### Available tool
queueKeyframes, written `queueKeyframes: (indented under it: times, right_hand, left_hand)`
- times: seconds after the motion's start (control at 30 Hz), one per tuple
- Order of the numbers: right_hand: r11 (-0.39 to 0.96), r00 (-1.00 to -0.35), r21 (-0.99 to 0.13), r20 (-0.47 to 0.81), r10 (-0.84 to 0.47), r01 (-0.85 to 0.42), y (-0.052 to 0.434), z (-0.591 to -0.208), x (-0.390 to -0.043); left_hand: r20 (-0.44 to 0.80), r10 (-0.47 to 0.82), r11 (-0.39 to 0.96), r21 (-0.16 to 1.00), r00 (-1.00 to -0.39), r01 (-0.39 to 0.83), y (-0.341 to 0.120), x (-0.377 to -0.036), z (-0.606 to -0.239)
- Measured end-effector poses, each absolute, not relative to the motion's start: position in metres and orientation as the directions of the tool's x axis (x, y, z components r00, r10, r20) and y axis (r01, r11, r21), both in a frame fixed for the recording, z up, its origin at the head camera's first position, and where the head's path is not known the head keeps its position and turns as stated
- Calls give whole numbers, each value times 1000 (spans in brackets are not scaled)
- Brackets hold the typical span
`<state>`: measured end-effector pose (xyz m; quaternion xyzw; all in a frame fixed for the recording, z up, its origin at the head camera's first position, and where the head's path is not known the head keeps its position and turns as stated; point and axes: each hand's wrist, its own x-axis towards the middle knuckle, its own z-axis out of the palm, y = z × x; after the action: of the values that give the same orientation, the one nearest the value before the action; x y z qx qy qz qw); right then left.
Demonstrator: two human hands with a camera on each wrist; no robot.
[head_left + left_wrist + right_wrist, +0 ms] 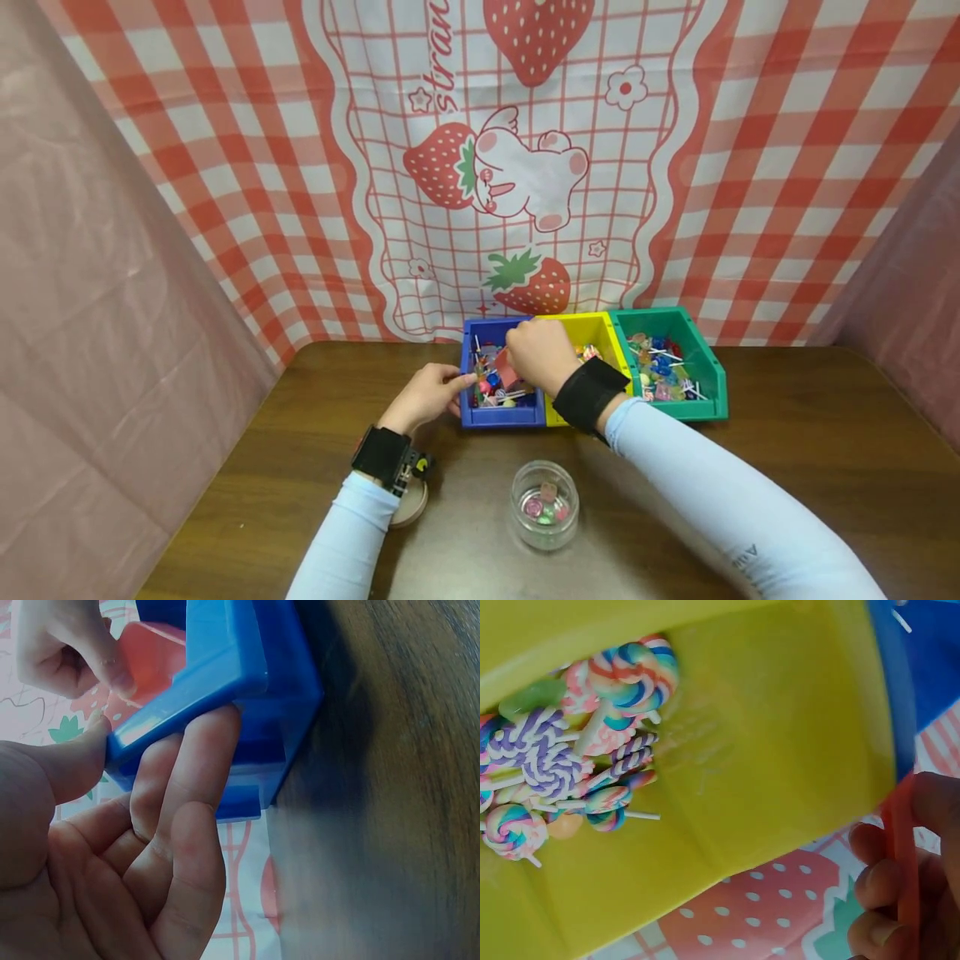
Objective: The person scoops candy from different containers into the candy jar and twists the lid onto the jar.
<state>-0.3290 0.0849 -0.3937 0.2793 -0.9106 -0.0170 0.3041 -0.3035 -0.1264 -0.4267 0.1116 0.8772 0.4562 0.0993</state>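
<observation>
My left hand (423, 398) grips the rim of the blue bin (501, 417) at its left side, with the thumb above and the fingers beneath the edge in the left wrist view. Over the blue bin, my right hand (542, 354) holds a coral-pink scoop (507, 372) by its flat handle. The scoop's hollow end (155, 661) dips behind the blue wall in the left wrist view. Small candy-like charms, some on white sticks, lie in the blue bin. The yellow bin (780, 727) beneath my right wrist holds swirled lollipop charms (634, 675).
A green bin (712, 379) of mixed charms adjoins the yellow one on the right. In front stands a clear jar (545, 537) with several charms at its bottom. A round lid (411, 506) lies partly under my left wrist. Strawberry-print cloth (525, 275) hangs behind the bins.
</observation>
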Motion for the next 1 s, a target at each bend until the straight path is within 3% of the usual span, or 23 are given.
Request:
queueKeyframes:
  times: [0.17, 0.47, 1.0]
  right_hand:
    - [868, -676, 183, 560, -479, -462, 82, -399, -334]
    - [921, -849, 79, 366, -382, -380, 76, -408, -337]
    - [912, -805, 49, 452, -384, -408, 75, -420, -340]
  left_hand:
    - [-70, 276, 562, 821, -959, 102, -126, -303, -425]
    - [-80, 278, 548, 831, -957, 90, -126, -303, -428]
    - [-61, 285, 552, 826, -957, 112, -124, -301, -427]
